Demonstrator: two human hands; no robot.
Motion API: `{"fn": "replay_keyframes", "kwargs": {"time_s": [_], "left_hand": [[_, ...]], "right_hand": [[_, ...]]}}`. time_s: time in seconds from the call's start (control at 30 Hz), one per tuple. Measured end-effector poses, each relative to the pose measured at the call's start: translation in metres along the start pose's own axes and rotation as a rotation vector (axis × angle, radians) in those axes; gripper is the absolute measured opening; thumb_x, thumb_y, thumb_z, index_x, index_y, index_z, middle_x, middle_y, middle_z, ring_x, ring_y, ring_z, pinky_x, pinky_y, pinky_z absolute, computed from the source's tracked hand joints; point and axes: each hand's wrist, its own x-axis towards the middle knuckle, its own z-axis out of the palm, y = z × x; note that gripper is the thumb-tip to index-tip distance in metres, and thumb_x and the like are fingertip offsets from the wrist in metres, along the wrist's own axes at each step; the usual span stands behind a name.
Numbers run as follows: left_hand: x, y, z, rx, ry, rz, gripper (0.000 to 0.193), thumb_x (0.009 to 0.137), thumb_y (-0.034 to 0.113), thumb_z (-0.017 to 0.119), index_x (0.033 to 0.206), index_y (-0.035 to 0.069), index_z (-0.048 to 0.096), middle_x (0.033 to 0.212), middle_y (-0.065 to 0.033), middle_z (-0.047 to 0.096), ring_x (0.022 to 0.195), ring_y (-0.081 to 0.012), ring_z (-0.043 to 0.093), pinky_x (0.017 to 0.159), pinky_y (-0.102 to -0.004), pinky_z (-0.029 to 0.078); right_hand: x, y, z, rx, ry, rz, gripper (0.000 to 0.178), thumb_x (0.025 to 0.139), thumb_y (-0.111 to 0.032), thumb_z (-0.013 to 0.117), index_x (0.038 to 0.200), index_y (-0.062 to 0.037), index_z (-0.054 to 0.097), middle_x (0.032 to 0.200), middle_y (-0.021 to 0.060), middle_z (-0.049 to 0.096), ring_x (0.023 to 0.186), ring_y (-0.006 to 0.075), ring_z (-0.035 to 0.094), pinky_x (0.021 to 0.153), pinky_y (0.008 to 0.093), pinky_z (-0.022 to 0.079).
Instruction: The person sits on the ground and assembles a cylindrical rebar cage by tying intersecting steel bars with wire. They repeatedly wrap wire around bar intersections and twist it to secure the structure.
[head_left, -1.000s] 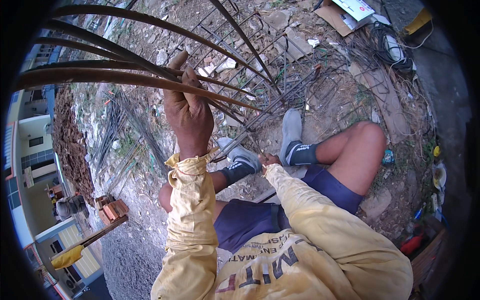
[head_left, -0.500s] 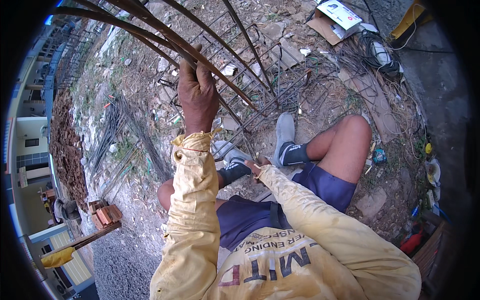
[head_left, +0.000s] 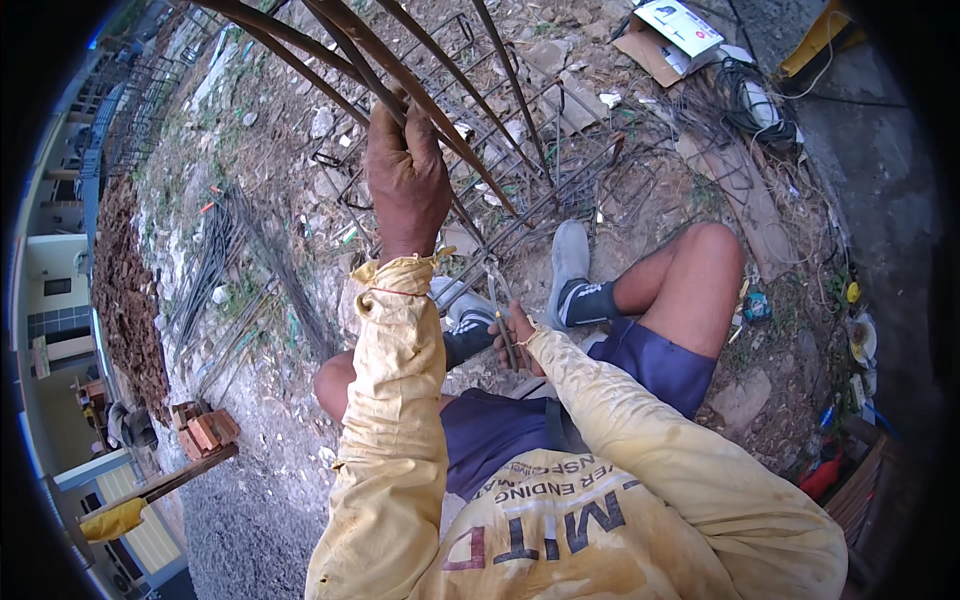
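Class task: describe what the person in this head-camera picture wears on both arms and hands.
Both arms are in long, loose, dirt-stained yellow sleeves. The left sleeve bunches at the cuff, with a thin red band around it. The left hand and right hand are bare, without gloves.

Rusty rebar (head_left: 420, 80) (slanted), hand-gripped

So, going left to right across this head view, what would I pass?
Stack of red bricks → left hand gripping rusty steel bars → right hand holding a small tool → grey shoe → bare knee → open cardboard box.
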Motion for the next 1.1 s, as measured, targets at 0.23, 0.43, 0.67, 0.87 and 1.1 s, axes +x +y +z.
{"fn": "replay_keyframes", "kwargs": {"time_s": [0.23, 0.43, 0.67, 0.87, 1.1], "left_hand": [[0.000, 0.002, 0.002, 0.076, 0.026, 0.012, 0.028, 0.103, 0.021, 0.048, 0.126, 0.007, 0.055, 0.072, 0.0042, 0.049, 0.064, -0.0041, 0.048, 0.055, -0.0218, 0.040], [0.002, 0.000, 0.001, 0.058, -0.001, 0.008, 0.028, 0.103, 0.022, 0.047, 0.126, 0.007, 0.054, 0.073, 0.0041, 0.049, 0.064, -0.0035, 0.048, 0.055, -0.0216, 0.040], [0.000, -0.002, 0.001, 0.063, 0.003, -0.001, 0.029, 0.103, 0.023, 0.048, 0.126, 0.008, 0.054, 0.073, 0.0042, 0.050, 0.064, -0.0037, 0.048, 0.055, -0.0215, 0.039], [0.000, 0.001, 0.003, 0.061, 0.006, -0.007, 0.030, 0.103, 0.025, 0.048, 0.126, 0.008, 0.055, 0.073, 0.0036, 0.050, 0.064, -0.0044, 0.048, 0.055, -0.0221, 0.040], [-0.001, -0.001, 0.000, 0.065, 0.005, -0.002, 0.030, 0.103, 0.024, 0.048, 0.127, 0.008, 0.054, 0.074, 0.0036, 0.050, 0.066, -0.0045, 0.050, 0.057, -0.0221, 0.041]], "right_hand": [[-0.002, -0.012, 0.000, 0.173, -0.117, 0.222, 0.068, 0.077, -0.078, 0.055, 0.092, -0.0117, 0.060, 0.058, -0.0040, 0.052, 0.042, 0.0102, 0.048, 0.043, 0.0294, 0.044], [0.009, -0.007, -0.015, 0.284, -0.278, 0.243, 0.061, 0.074, -0.069, 0.069, 0.094, -0.0113, 0.064, 0.061, 0.0003, 0.055, 0.045, 0.0123, 0.050, 0.045, 0.0311, 0.043], [0.020, 0.018, -0.002, -0.751, 0.771, -0.448, 0.076, 0.082, -0.070, 0.056, 0.110, -0.0004, 0.061, 0.100, 0.0222, 0.066, 0.093, 0.0396, 0.063, 0.083, 0.0458, 0.050], [0.032, 0.012, -0.024, -0.365, 0.162, -0.136, 0.079, 0.081, -0.078, 0.046, 0.112, -0.0069, 0.058, 0.087, 0.0123, 0.065, 0.077, 0.0288, 0.063, 0.069, 0.0415, 0.050], [-0.043, -0.021, 0.014, 0.092, -0.060, 0.064, 0.071, 0.080, -0.081, 0.045, 0.096, -0.0129, 0.058, 0.072, -0.0005, 0.057, 0.053, 0.0117, 0.055, 0.046, 0.0289, 0.044]]}}
